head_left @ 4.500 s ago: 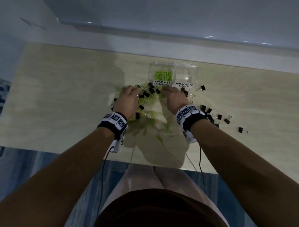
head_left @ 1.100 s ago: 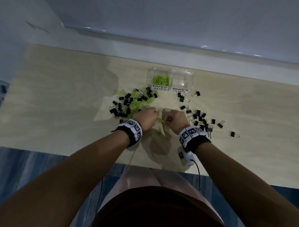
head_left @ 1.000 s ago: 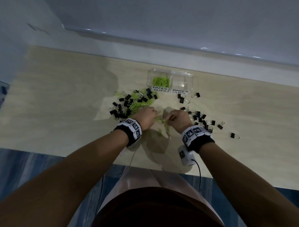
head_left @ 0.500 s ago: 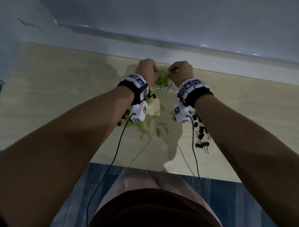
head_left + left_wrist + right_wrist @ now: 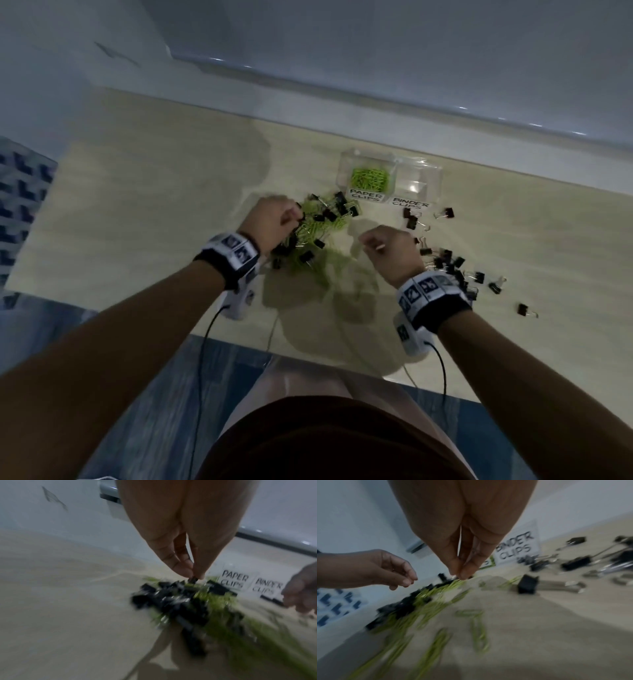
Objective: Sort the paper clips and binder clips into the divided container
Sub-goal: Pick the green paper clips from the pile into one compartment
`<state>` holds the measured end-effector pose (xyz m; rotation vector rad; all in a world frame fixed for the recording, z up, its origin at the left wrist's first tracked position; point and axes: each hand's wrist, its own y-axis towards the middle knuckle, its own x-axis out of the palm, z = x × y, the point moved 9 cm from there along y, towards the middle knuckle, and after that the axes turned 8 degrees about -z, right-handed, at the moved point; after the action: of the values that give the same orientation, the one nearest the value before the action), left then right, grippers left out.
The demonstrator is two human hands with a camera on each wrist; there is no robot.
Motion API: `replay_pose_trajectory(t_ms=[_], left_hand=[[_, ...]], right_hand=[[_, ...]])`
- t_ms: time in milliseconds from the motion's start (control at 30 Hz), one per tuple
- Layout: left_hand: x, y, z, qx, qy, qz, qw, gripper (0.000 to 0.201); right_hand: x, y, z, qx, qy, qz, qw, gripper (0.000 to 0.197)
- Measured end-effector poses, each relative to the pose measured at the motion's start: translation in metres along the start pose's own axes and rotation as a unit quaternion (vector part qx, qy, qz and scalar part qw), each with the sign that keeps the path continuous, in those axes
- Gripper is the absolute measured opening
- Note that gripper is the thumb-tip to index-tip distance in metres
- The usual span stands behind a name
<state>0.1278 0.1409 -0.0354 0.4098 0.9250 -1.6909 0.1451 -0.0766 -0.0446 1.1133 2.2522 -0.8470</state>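
Note:
A clear divided container (image 5: 394,161) stands at the back of the table. Its PAPER CLIPS side holds green paper clips (image 5: 369,178); its BINDER CLIPS side (image 5: 419,183) looks bare. My left hand (image 5: 297,216) hovers over a mixed pile (image 5: 315,233) of green paper clips and black binder clips. In the left wrist view its bunched fingertips (image 5: 184,570) meet a black binder clip (image 5: 193,580), and blur hides whether they pinch it. My right hand (image 5: 364,241) hangs over loose paper clips (image 5: 479,628), fingertips (image 5: 467,572) pressed together with nothing seen between them.
Black binder clips (image 5: 448,260) lie scattered right of my right hand, with one stray clip (image 5: 525,310) farther out. The table's front edge (image 5: 308,346) is near my wrists. A wall closes the back; patterned blue fabric (image 5: 20,205) lies off the left side.
Both hands have come back from above the container to the piles, lower and nearer me. The green paper clips they carried half a second ago are no longer in them.

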Motion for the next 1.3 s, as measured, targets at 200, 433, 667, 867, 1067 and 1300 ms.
replay_pose_trajectory(t_ms=[200, 433, 667, 867, 1067, 1300], left_hand=[[0.026, -0.038, -0.039, -0.001, 0.058, -0.042, 0.997, 0.024], [0.04, -0.038, -0.027, 0.057, 0.123, -0.059, 0.989, 0.034], [0.033, -0.038, -0.026, 0.081, 0.096, -0.036, 0.991, 0.021], [-0.017, -0.048, -0.052, 0.017, -0.028, 0.11, 0.993, 0.018], [-0.026, -0.054, -0.077, 0.019, 0.095, 0.121, 0.988, 0.032], [0.035, -0.05, -0.048, 0.108, 0.158, -0.008, 0.981, 0.041]], right_hand=[[0.067, 0.001, -0.06, -0.118, -0.055, -0.066, 0.989, 0.009], [0.1, 0.013, -0.069, -0.018, -0.135, -0.067, 0.988, 0.023], [0.085, 0.017, -0.059, 0.028, -0.046, -0.036, 0.998, 0.008], [0.045, -0.009, -0.021, 0.103, 0.201, 0.104, 0.969, 0.009], [-0.002, -0.048, 0.032, 0.175, 0.316, 0.214, 0.907, 0.008], [-0.036, -0.081, 0.091, 0.281, 0.204, 0.283, 0.894, 0.008]])
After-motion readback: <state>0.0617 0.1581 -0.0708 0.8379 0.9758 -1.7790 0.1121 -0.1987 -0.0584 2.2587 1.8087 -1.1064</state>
